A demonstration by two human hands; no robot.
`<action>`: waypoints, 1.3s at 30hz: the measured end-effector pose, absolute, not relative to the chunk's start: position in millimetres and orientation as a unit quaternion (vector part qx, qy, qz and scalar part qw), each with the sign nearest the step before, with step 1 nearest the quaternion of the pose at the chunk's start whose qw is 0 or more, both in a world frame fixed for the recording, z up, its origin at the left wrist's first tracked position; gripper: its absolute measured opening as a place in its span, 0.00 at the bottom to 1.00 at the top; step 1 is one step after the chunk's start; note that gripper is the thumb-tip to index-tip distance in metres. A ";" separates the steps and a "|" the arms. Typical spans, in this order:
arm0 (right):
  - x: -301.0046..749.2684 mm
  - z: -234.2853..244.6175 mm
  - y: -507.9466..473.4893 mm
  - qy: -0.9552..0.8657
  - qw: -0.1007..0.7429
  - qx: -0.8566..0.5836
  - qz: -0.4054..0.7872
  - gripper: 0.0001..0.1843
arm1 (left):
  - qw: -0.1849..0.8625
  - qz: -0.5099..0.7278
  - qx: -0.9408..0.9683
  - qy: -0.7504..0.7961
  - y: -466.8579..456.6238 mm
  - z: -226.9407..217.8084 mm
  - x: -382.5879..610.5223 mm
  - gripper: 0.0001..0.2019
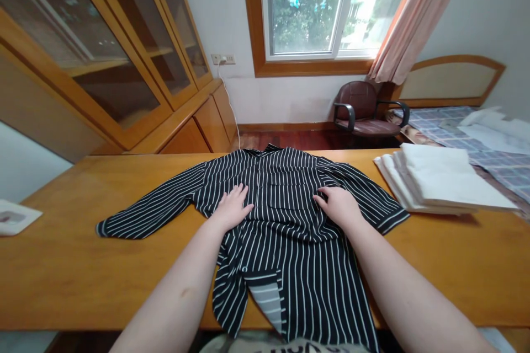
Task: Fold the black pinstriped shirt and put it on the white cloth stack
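- Plainly, the black long-sleeved cloth shirt with thin white stripes (pixel 290 193) lies spread, front up, on the shiny yellow-brown wooden table (pixel 103 276).
- The bare left hand (pixel 234 209) rests on the shirt's chest, fingers spread wide, gripping nothing.
- The bare right hand (pixel 337 204) touches the other side, fingers bent; I can't tell if it pinches any cloth.
- Smoothing the shirt looks like the step in hand.
- Wrinkles cross its middle and the bottom flap gapes, so the next move seems to call for soft, flat hands there.
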State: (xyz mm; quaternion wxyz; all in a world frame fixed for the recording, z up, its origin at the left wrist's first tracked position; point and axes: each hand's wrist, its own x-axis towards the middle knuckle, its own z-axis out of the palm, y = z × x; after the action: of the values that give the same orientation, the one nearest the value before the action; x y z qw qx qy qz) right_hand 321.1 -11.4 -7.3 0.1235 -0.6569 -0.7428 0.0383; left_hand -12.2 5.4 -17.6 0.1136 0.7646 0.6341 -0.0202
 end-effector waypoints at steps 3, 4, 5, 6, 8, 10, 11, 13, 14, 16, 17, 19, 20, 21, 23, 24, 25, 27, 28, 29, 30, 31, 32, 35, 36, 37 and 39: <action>321.0 -11.4 -8.8 -0.711 0.072 -0.698 0.039 0.26 | 0.142 0.007 0.766 0.627 8.8 -24.2 -12.9 0.33; 323.1 -14.1 -6.4 -0.702 0.068 -0.708 0.039 0.28 | 0.149 0.028 0.767 0.624 10.4 -24.1 -12.6 0.33; 325.7 -17.1 -3.7 -0.695 0.066 -0.715 0.040 0.29 | 0.152 0.053 0.767 0.621 11.6 -22.8 -12.1 0.31; 328.6 -20.1 -1.2 -0.691 0.064 -0.719 0.041 0.30 | 0.150 0.079 0.768 0.618 12.1 -20.4 -11.4 0.30; 333.6 -24.9 2.6 -0.687 0.061 -0.723 0.039 0.33 | 0.132 0.119 0.769 0.614 10.9 -13.9 -9.9 0.27; 335.6 -26.6 3.8 -0.697 0.078 -0.712 0.023 0.33 | 0.111 0.125 0.769 0.617 7.6 -7.2 -8.3 0.24; 335.3 -26.1 3.4 -0.709 0.097 -0.698 0.013 0.31 | 0.105 0.119 0.768 0.621 5.8 -4.5 -7.6 0.22; 332.5 -23.2 1.3 -0.741 0.143 -0.656 0.001 0.25 | 0.103 0.098 0.763 0.630 3.1 -1.9 -6.6 0.21; 330.4 -21.3 -0.1 -0.755 0.160 -0.636 0.002 0.21 | 0.105 0.088 0.760 0.635 2.5 -2.3 -6.5 0.21; 326.2 -18.4 -2.4 -0.771 0.170 -0.613 0.014 0.17 | 0.114 0.070 0.755 0.642 3.5 -6.4 -7.3 0.24; 324.5 -17.6 -3.2 -0.774 0.167 -0.610 0.021 0.16 | 0.119 0.061 0.755 0.642 5.1 -9.9 -8.2 0.26; 322.4 -17.4 -3.8 -0.776 0.160 -0.609 0.031 0.16 | 0.124 0.046 0.762 0.634 10.0 -17.9 -10.7 0.31; 322.0 -17.9 -3.7 -0.777 0.161 -0.608 0.033 0.16 | 0.124 0.039 0.769 0.626 13.0 -21.7 -12.0 0.32; 321.9 -18.4 -3.5 -0.777 0.166 -0.607 0.032 0.16 | 0.122 0.032 0.776 0.618 16.2 -24.8 -13.2 0.33; 322.0 -20.1 -3.1 -0.778 0.176 -0.603 0.028 0.17 | 0.116 0.020 0.789 0.603 22.0 -28.4 -14.7 0.35; 322.0 -21.2 -3.0 -0.778 0.179 -0.602 0.028 0.17 | 0.114 0.017 0.794 0.597 24.2 -29.0 -14.8 0.35; 321.8 -22.7 -2.9 -0.778 0.178 -0.602 0.030 0.18 | 0.112 0.014 0.798 0.592 25.9 -29.0 -14.7 0.36; 321.3 -26.6 -2.5 -0.776 0.161 -0.608 0.042 0.20 | 0.109 0.012 0.806 0.582 27.0 -28.5 -13.7 0.37; 321.1 -29.0 -2.0 -0.772 0.148 -0.616 0.047 0.21 | 0.109 0.012 0.810 0.577 26.6 -28.4 -13.1 0.37; 321.1 -31.4 -1.2 -0.767 0.133 -0.626 0.052 0.24 | 0.109 0.013 0.812 0.573 25.7 -28.6 -12.6 0.37; 321.4 -33.6 -0.2 -0.760 0.117 -0.636 0.057 0.27 | 0.111 0.016 0.814 0.570 24.5 -29.0 -12.2 0.37; 322.0 -35.4 1.0 -0.753 0.102 -0.647 0.062 0.30 | 0.113 0.020 0.814 0.569 23.1 -29.5 -12.1 0.36; 323.0 -36.6 2.2 -0.746 0.089 -0.656 0.067 0.32 | 0.116 0.025 0.813 0.569 21.8 -30.1 -12.1 0.35; 327.4 -37.8 5.5 -0.729 0.069 -0.676 0.082 0.37 | 0.123 0.039 0.802 0.583 20.1 -31.5 -12.4 0.33; 329.2 -38.0 6.3 -0.727 0.067 -0.678 0.085 0.38 | 0.123 0.043 0.795 0.593 20.5 -31.6 -12.5 0.33; 330.9 -38.5 6.9 -0.727 0.066 -0.678 0.087 0.39 | 0.123 0.047 0.787 0.603 21.1 -31.1 -12.8 0.33; 334.2 -40.8 8.1 -0.736 0.064 -0.668 0.086 0.40 | 0.125 0.054 0.775 0.617 22.2 -28.4 -13.9 0.31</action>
State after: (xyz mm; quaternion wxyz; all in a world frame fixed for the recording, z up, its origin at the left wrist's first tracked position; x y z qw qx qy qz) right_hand 334.2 8.1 -40.8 0.0642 -0.6680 -0.7364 0.0861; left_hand -13.9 22.2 -28.4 0.1250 0.7752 0.6169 0.0540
